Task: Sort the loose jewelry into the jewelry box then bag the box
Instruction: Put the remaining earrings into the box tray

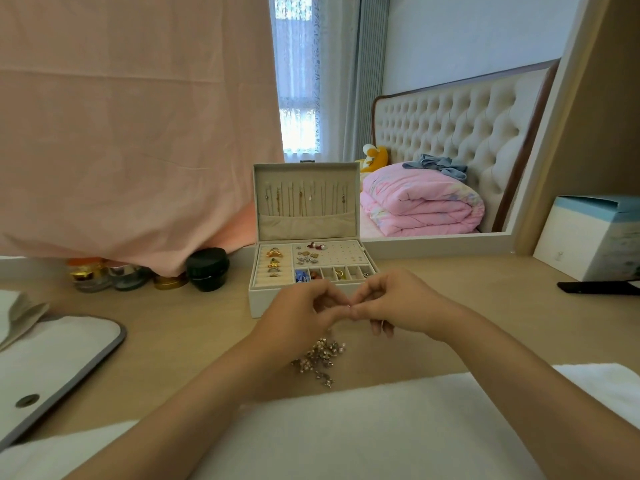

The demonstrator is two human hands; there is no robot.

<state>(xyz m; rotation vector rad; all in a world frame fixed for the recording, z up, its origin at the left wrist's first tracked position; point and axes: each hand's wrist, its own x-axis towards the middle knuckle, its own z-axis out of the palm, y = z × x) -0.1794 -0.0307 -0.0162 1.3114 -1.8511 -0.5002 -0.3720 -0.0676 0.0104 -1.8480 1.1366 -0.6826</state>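
A white jewelry box (262, 304) stands open at the middle of the wooden table, its lid (306, 199) upright with several thin necklaces hanging inside. Its tray holds rings at the left, earrings at the right and small filled compartments in front. My left hand (301, 311) and my right hand (401, 306) meet fingertip to fingertip just in front of the box, both pinching a tiny piece of jewelry that is too small to make out. Below them a pile of loose jewelry (320, 356), pink beads and metal charms, lies on the table.
A white pouch with grey trim (65, 362) lies at the left. Several small jars, one of them black (207, 269), stand behind it under a pink cloth. A blue and white carton (588, 237) and a black object (599, 287) sit at the right. A white towel (346, 431) covers the near edge.
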